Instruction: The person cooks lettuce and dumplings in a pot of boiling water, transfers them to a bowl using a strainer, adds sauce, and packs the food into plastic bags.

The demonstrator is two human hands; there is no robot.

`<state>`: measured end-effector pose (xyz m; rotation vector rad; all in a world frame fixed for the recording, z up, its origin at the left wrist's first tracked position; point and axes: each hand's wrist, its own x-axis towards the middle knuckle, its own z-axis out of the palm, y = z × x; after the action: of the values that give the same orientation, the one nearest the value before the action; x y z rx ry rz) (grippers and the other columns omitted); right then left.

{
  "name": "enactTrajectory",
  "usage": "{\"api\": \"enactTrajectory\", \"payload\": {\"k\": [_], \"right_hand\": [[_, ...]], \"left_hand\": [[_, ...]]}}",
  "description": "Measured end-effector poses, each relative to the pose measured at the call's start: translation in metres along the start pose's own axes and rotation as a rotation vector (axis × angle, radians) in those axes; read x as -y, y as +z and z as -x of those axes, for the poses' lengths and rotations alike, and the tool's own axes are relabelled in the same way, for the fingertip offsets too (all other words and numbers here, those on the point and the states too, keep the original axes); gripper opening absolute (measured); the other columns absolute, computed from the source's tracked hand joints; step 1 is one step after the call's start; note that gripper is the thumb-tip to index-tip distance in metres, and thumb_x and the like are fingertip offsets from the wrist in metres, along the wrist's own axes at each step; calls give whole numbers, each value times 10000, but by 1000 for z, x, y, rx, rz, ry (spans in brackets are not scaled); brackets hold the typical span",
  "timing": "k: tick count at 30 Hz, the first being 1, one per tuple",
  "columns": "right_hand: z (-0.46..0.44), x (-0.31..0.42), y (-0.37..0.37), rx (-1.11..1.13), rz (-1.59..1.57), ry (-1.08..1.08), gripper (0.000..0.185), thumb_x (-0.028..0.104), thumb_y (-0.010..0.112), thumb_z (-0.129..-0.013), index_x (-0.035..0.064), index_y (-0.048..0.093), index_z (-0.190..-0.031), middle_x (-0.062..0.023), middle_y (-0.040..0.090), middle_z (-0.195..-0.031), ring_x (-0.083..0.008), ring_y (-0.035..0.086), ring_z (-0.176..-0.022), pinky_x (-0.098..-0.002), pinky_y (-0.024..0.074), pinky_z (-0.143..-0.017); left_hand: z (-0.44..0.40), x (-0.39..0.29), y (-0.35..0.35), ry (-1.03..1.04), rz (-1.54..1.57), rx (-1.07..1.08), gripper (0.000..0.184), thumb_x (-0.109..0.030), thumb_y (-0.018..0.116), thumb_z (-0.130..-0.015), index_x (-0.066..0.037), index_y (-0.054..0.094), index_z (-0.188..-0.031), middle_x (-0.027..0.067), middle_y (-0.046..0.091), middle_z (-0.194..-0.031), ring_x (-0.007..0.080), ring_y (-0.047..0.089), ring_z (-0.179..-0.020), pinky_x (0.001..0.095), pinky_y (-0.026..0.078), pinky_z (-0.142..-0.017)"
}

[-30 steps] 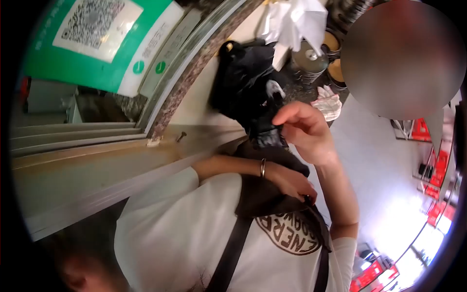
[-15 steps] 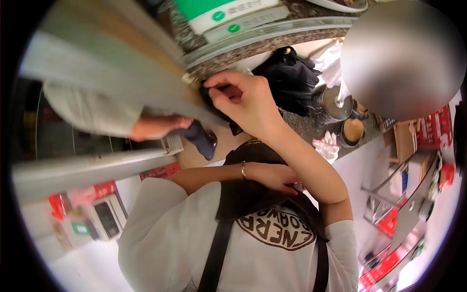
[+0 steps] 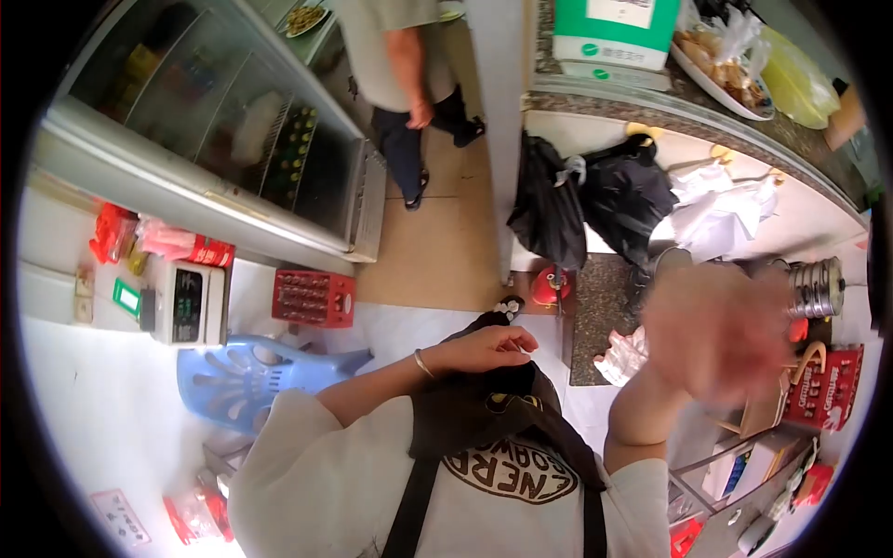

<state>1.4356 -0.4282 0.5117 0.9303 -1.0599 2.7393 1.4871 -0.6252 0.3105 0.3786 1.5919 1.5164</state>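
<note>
My left hand (image 3: 488, 350), with a bracelet at the wrist, is in front of my dark apron (image 3: 465, 416). Its fingers are loosely bent and apart, with nothing visible in them. On the right, my raised right hand (image 3: 714, 330) is smeared, so its fingers and anything in them cannot be made out. Behind it is a speckled dark stone surface (image 3: 595, 321), largely covered from view. A crumpled pale bag (image 3: 621, 357) lies there beside my right forearm. Stacked metal containers (image 3: 816, 288) stand just past the hand.
Black bags (image 3: 625, 197) and white bags (image 3: 721, 209) hang below the counter edge (image 3: 688, 126). Another person (image 3: 395, 70) stands in the passage beside a glass-door fridge (image 3: 233, 121). To the left are a red crate (image 3: 313, 298), a blue plastic chair (image 3: 251, 381) and a scale (image 3: 191, 302).
My right hand has left the dark thing by the counter's end and swung right. My left hand has shifted slightly left. The view has turned, showing more of the fridge and passage.
</note>
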Motion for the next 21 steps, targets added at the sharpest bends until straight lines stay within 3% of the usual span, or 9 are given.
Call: {"api": "enactTrajectory", "payload": {"k": [1,3,6,11,14,18,21], "right_hand": [[-2,7,10,-12,-59,-84,111,308,515,-848,215,524,-907,-19,474,-507,-94,348,-300,-202,299,-291],[-38,28,27,590,-235,163,83,217,463,-870,150,499,-838,-103,524,-575,-128,417,-368,-217,323,-326],[-49,20,47,952,-421,309,131,153,420,-886,97,442,-770,-177,531,-605,-165,442,-413,-236,306,-352],[-54,-23,78,997,-614,329,201,138,394,-892,85,330,-709,-239,480,-587,-206,427,-430,-250,232,-366],[-74,-46,99,1004,-610,368,208,150,401,-888,67,332,-709,-259,473,-598,-225,425,-435,-266,231,-369],[-103,-96,129,1172,-689,327,217,159,392,-880,49,328,-704,-311,479,-646,-248,426,-455,-295,240,-381],[-129,-144,153,1229,-750,285,218,146,370,-876,30,325,-697,-338,476,-666,-268,432,-468,-307,248,-389]], "left_hand": [[6,5,2,27,56,-16,289,-149,523,-863,-15,466,-1112,63,520,-1077,121,487,-980,259,388,-865],[19,6,2,58,111,-38,292,-145,522,-863,-14,464,-1118,65,519,-1078,118,486,-990,254,387,-863],[37,17,-2,74,147,-87,291,-144,521,-863,-17,465,-1119,62,522,-1067,116,488,-986,250,387,-860],[74,34,-33,59,233,-190,294,-156,525,-861,-14,471,-1113,59,532,-1046,112,496,-969,250,398,-852],[88,55,-63,93,229,-213,300,-168,534,-857,-11,477,-1107,51,541,-1022,108,506,-949,247,410,-839],[128,58,-124,166,284,-268,270,-144,523,-864,-15,481,-1097,34,545,-1002,97,505,-943,235,413,-820],[172,63,-177,174,323,-411,261,-130,518,-864,-18,486,-1098,22,545,-986,90,508,-929,229,413,-815]]}}
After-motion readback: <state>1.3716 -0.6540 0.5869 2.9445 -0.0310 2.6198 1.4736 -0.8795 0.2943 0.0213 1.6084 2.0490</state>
